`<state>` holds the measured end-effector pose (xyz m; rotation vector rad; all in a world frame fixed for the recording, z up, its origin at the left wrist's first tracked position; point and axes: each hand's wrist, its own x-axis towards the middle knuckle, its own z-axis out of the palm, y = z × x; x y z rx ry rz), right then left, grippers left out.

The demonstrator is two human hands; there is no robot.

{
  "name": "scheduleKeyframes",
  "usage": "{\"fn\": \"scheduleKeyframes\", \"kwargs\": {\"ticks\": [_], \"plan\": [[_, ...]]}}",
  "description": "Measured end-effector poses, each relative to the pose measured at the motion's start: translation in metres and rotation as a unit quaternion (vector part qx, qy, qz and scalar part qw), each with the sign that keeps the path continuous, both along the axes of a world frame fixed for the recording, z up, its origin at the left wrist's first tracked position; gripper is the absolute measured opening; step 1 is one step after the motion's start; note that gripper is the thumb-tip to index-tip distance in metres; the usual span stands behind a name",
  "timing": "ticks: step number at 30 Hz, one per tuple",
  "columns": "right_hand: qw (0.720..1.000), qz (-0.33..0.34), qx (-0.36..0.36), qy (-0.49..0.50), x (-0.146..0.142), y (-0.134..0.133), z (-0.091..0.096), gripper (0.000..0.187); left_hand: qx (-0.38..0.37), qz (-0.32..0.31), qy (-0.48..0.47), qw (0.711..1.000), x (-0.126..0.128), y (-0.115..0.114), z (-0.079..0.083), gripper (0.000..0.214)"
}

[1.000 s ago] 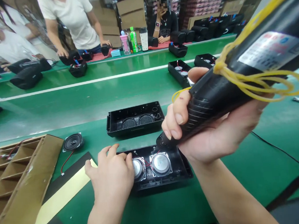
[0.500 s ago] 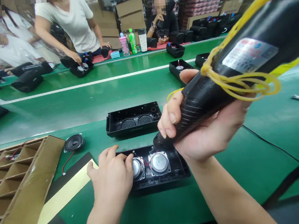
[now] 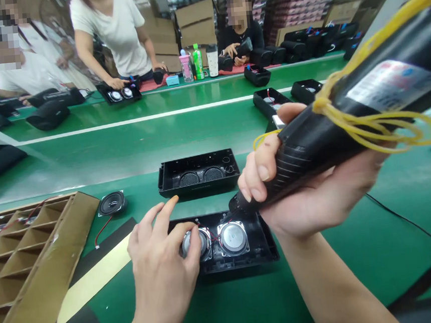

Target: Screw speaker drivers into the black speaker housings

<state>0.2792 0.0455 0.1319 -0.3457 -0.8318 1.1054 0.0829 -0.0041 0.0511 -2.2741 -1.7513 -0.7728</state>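
Note:
My right hand [image 3: 317, 198] is wrapped round a black electric screwdriver [image 3: 312, 148] tied with yellow cord. Its nose points down at the upper edge of a black speaker housing [image 3: 260, 243], close to the right-hand speaker driver [image 3: 233, 238]. The bit is hard to make out. My left hand [image 3: 163, 256] is over the housing's left end. Thumb and index fingertips meet above the left speaker driver [image 3: 203, 243], while the other fingers stretch away. Anything between those tips is too small to see. Red wires run between the two drivers.
Behind lies another open black shell [image 3: 197, 175] with two round grilles. A loose speaker [image 3: 112, 203] and a divided cardboard box [image 3: 47, 266] are at left, beside a yellow strip [image 3: 94, 282]. Across the green bench, people handle speakers near bottles [image 3: 197, 62]. A black cable [image 3: 405, 220] runs at right.
My left thumb and index fingertips have come together over the left driver, and the other fingers have straightened. The screwdriver stays near the right driver. The whole view has shifted slightly.

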Motion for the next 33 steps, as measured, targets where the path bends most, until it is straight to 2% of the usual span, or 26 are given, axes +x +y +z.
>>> {"fn": "scheduleKeyframes", "kwargs": {"ticks": [2, 5, 10, 13, 18, 22, 24, 28, 33], "plan": [[1.000, 0.001, 0.003, 0.004, 0.004, -0.002, 0.001, 0.052, 0.010, -0.053, -0.017, 0.998, -0.010, -0.012, 0.005, 0.018], [1.000, 0.006, 0.018, 0.001, 0.012, -0.005, 0.003, 0.050, -0.007, -0.106, 0.014, 0.994, -0.033, -0.028, 0.002, 0.010], [1.000, 0.014, 0.015, -0.017, 0.010, -0.009, 0.006, 0.043, -0.038, -0.172, 0.071, 0.982, -0.061, -0.041, -0.004, 0.013], [0.999, 0.012, 0.019, -0.023, 0.002, -0.007, 0.005, 0.045, -0.055, -0.193, 0.041, 0.979, -0.062, -0.030, 0.004, 0.016], [0.999, 0.011, 0.033, -0.022, -0.011, -0.002, -0.002, 0.045, -0.123, -0.186, 0.018, 0.975, -0.070, 0.012, 0.009, 0.022], [0.999, -0.004, 0.032, -0.011, -0.019, 0.003, -0.005, 0.047, -0.258, -0.217, -0.004, 0.941, -0.080, 0.034, 0.005, 0.055], [1.000, 0.005, 0.022, -0.016, -0.023, 0.005, -0.007, 0.047, -0.288, -0.232, -0.010, 0.929, -0.079, 0.039, 0.005, 0.061], [0.999, 0.031, 0.024, -0.022, -0.032, 0.013, -0.017, 0.050, -0.287, -0.254, -0.018, 0.923, -0.071, 0.043, 0.003, 0.059], [0.997, 0.051, 0.016, -0.056, -0.038, 0.019, -0.029, 0.051, -0.259, -0.288, -0.014, 0.922, -0.071, 0.047, -0.013, 0.042]]}}
